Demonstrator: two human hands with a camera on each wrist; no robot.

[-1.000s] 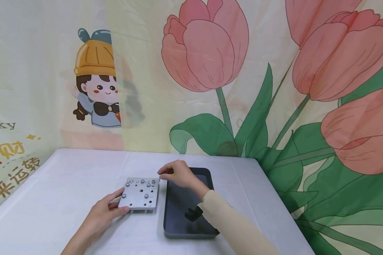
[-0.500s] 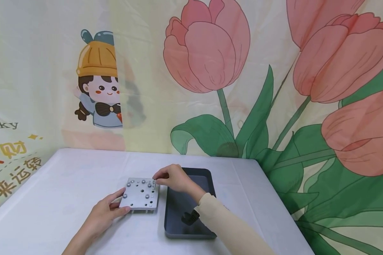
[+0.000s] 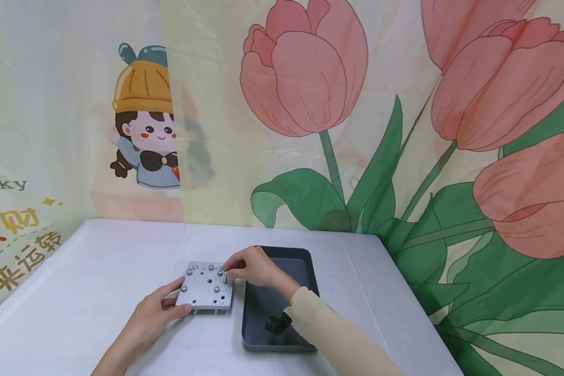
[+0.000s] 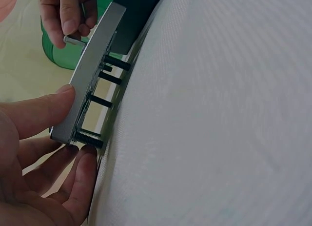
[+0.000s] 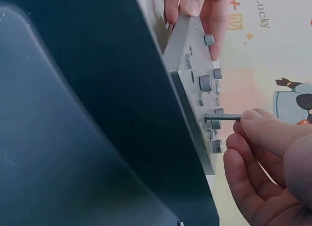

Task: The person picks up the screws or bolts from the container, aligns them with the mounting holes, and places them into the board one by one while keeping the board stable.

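My left hand (image 3: pixel 152 310) grips a square silver metal plate (image 3: pixel 199 290) by its left edge and near corner, thumb on the upper face. Several socket-head screws (image 5: pixel 206 83) stand in its holes. Their threaded shanks (image 4: pixel 101 101) stick out below the plate in the left wrist view. At the plate's right side, my right hand (image 3: pixel 256 266) pinches a slim screw (image 5: pixel 224 117) between thumb and fingertips. The screw stands square to the face, its threaded tip right at a hole. Its head is hidden by the fingers in the right wrist view.
A dark grey rectangular tray (image 3: pixel 258 313) stands just right of the plate, under the right forearm. A black device (image 3: pixel 278 324) is strapped at the right wrist. White cloth (image 3: pixel 98 271) covers the table, with a printed tulip curtain (image 3: pixel 216 198) behind it.
The right hand has carried the screw left and toward me, from beyond the plate's far right corner onto a hole near its right edge. The left hand keeps the plate almost still.
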